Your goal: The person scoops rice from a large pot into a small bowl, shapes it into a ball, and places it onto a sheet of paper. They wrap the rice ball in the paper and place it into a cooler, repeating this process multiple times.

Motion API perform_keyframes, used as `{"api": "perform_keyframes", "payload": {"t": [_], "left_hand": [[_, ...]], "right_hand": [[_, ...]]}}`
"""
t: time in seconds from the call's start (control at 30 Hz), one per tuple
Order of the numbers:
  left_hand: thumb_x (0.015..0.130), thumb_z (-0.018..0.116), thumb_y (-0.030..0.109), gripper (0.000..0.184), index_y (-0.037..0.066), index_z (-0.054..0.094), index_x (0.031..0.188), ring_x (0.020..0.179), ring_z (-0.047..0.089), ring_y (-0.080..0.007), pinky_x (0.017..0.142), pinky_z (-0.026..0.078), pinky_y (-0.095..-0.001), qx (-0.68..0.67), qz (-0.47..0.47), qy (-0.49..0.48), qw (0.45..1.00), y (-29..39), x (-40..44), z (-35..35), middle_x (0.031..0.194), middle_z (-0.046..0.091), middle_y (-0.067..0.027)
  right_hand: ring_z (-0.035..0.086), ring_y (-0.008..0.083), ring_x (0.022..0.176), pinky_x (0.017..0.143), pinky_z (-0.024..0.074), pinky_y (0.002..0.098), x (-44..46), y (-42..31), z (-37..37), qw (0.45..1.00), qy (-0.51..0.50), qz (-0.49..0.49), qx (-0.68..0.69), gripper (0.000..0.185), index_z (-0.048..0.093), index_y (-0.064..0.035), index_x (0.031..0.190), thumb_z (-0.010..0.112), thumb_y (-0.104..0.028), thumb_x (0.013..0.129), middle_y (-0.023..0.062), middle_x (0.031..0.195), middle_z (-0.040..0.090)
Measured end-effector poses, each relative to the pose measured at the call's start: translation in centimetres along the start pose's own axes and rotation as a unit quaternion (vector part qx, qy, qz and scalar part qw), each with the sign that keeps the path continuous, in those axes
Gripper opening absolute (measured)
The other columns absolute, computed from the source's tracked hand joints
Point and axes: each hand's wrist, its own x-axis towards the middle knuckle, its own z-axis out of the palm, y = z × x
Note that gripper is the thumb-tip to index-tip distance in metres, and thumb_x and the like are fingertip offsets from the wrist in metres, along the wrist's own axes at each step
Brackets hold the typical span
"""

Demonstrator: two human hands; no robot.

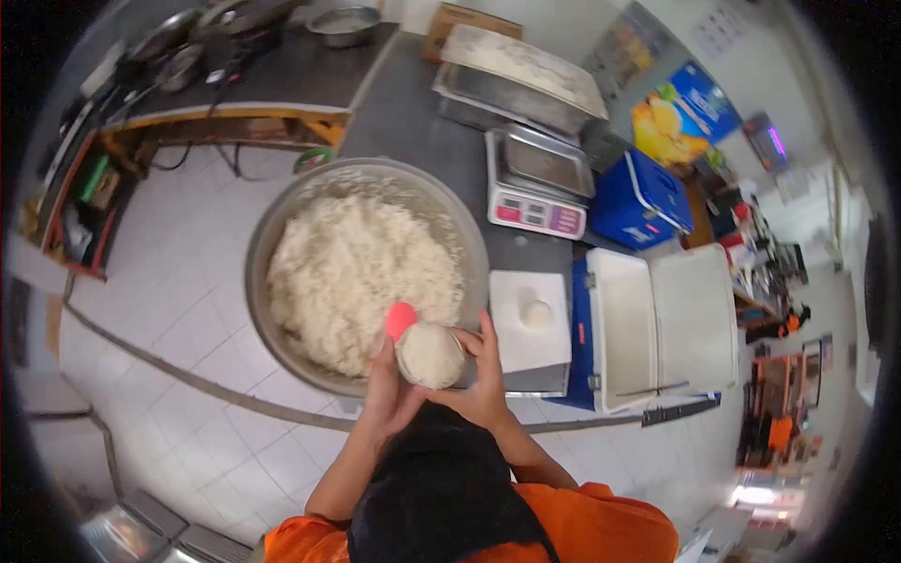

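In front of me a round cup packed with white rice (430,356) is held over the near rim of a big metal basin (255,272). My right hand (481,392) wraps round the cup from the right and below. On its left side, my left hand (383,394) is closed on a pink, round-ended utensil (401,319), and its fingers lie against the cup. The rest of that utensil is hidden, so its kind is unclear. Loose cooked rice (361,272) fills much of the basin. Right of the basin, a rounded rice mound (536,315) sits on a white sheet (511,354).
A digital scale (537,214) with a metal tray stands behind the sheet. To the right are an open cooler box (624,324) and a closed blue cooler (640,202). Large metal trays (521,80) stand at the back. A stove counter (282,70) with pans is at far left.
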Motion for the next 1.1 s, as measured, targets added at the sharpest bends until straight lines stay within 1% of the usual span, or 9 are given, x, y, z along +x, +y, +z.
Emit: {"api": "perform_keyframes", "payload": {"t": [0.07, 0.13, 0.23, 0.4, 0.47, 0.67, 0.83, 1.0, 1.1], "left_hand": [[0.103, 0.031, 0.055, 0.067, 0.002, 0.037, 0.144, 0.130, 0.048, -0.0263, 0.103, 0.045, -0.0432, 0.014, -0.064, -0.070, 0.995, -1.6, 0.5, -1.3, 0.140, 0.050, -0.0124], [0.103, 0.037, 0.052, 0.066, 0.001, 0.034, 0.145, 0.133, 0.044, -0.0258, 0.103, 0.044, -0.0456, 0.415, 0.145, 0.105, 0.892, -3.1, 2.1, -2.7, 0.141, 0.047, -0.0132], [0.105, 0.039, 0.042, 0.055, 0.000, 0.042, 0.140, 0.129, 0.046, -0.0240, 0.102, 0.044, -0.0397, 0.261, 0.321, 0.218, 0.884, -1.7, 1.7, -1.0, 0.132, 0.051, -0.0141], [0.104, 0.044, 0.035, 0.043, -0.002, 0.064, 0.113, 0.112, 0.056, -0.0208, 0.097, 0.044, -0.0363, 0.342, 0.322, 0.162, 0.868, -3.4, 0.6, 2.6, 0.116, 0.061, -0.0127], [0.101, 0.053, 0.022, 0.030, -0.004, 0.068, 0.102, 0.108, 0.056, -0.0188, 0.094, 0.045, -0.0338, 0.537, 0.379, 0.190, 0.729, -4.7, 2.1, 3.7, 0.118, 0.060, -0.0124], [0.094, 0.063, 0.009, 0.014, -0.001, 0.071, 0.090, 0.102, 0.057, -0.0178, 0.088, 0.046, -0.0299, 0.421, 0.399, 0.274, 0.768, -8.9, 5.3, 11.6, 0.113, 0.060, -0.0111], [0.084, 0.076, 0.012, 0.014, 0.005, 0.077, 0.095, 0.092, 0.055, -0.0192, 0.079, 0.044, -0.0299, 0.253, 0.184, -0.041, 0.949, -14.0, 5.2, 17.0, 0.103, 0.060, -0.0098], [0.070, 0.087, 0.017, 0.025, 0.004, 0.078, 0.089, 0.095, 0.053, -0.0215, 0.083, 0.043, -0.0335, 0.058, 0.068, -0.351, 0.932, -15.6, 5.9, 25.6, 0.103, 0.055, -0.0128], [0.071, 0.087, 0.017, 0.022, 0.007, 0.079, 0.089, 0.089, 0.049, -0.0184, 0.079, 0.040, -0.0325, -0.036, 0.150, -0.428, 0.891, -18.1, 7.6, 27.4, 0.099, 0.053, -0.0089]], "right_hand": [[0.054, 0.0303, 0.122, 0.105, 0.0394, 0.0421, -2.2, 0.6, -3.0, 0.997, 0.044, 0.001, -0.063, 0.123, 0.009, 0.0050, 0.149, 0.093, -0.021, 0.063, 0.0208, 0.128, 0.057], [0.055, 0.0297, 0.120, 0.105, 0.0400, 0.0415, -3.9, 2.5, -5.7, 0.993, 0.099, 0.044, -0.039, 0.121, 0.011, 0.0049, 0.148, 0.092, -0.021, 0.063, 0.0193, 0.128, 0.057], [0.056, 0.0288, 0.119, 0.103, 0.0414, 0.0407, -5.2, 7.8, -8.0, 0.990, 0.096, 0.080, -0.068, 0.119, 0.012, 0.0034, 0.148, 0.092, -0.020, 0.063, 0.0173, 0.128, 0.056], [0.054, 0.0336, 0.121, 0.105, 0.0413, 0.0404, -4.3, 22.3, -5.9, 0.986, 0.071, 0.056, -0.139, 0.119, 0.018, 0.0051, 0.147, 0.093, -0.023, 0.059, 0.0181, 0.132, 0.054], [0.052, 0.0349, 0.124, 0.106, 0.0398, 0.0407, -2.6, 24.8, -5.3, 0.989, 0.042, 0.095, -0.101, 0.118, 0.020, 0.0052, 0.146, 0.093, -0.025, 0.058, 0.0193, 0.133, 0.053], [0.049, 0.0368, 0.127, 0.108, 0.0379, 0.0423, 0.9, 24.3, -10.8, 0.986, -0.031, 0.019, -0.163, 0.101, 0.032, 0.0048, 0.142, 0.089, -0.031, 0.067, 0.0213, 0.134, 0.052], [0.062, 0.0354, 0.096, 0.083, 0.0505, 0.0432, 10.7, 31.2, -18.6, 0.966, 0.074, 0.020, -0.248, 0.020, 0.066, -0.0051, 0.103, 0.067, -0.016, 0.086, 0.0139, 0.104, 0.064], [0.062, 0.0289, 0.097, 0.083, 0.0528, 0.0414, 18.2, 38.2, -22.4, 0.886, -0.019, -0.062, -0.459, 0.020, 0.073, -0.0080, 0.096, 0.065, -0.023, 0.086, 0.0068, 0.102, 0.070], [0.061, 0.0279, 0.096, 0.083, 0.0525, 0.0405, 18.9, 40.2, -23.5, 0.868, -0.072, -0.086, -0.484, 0.021, 0.074, -0.0098, 0.096, 0.065, -0.026, 0.087, 0.0047, 0.101, 0.071]]}}
